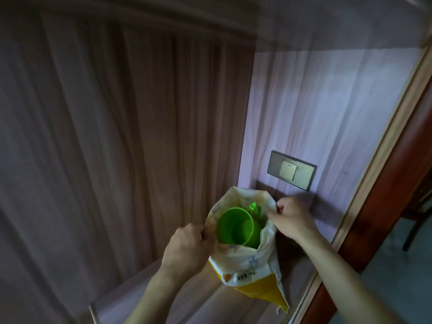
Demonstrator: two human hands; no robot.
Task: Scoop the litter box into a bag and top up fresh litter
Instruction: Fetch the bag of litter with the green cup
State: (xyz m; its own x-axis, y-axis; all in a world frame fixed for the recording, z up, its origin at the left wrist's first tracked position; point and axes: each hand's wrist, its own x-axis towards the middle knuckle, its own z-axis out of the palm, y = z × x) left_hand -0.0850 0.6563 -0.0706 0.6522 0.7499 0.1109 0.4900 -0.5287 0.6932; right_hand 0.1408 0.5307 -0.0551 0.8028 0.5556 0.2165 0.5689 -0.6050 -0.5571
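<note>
A person holds a litter bag (247, 265) open with both hands. The bag is white at the top and yellow at the bottom, and it has "5kg" printed on it. It stands on a wooden shelf (191, 300), close to the shelf's right edge and back corner.

The left hand (187, 246) is on the left side of the bag. Its fingers are curled and pinch the left rim of the bag's mouth. The right hand (292, 216) is on the right side, a bit higher up. Its fingers and thumb pinch the right rim. The two hands are apart, and the bag's open mouth sits between them.

Inside the bag is a green scoop cup (236, 226). It lies tilted, and its open top faces up. Its handle points toward the back of the bag.

A light switch (291, 170) is on the wall behind the bag, just above the right hand.
</note>
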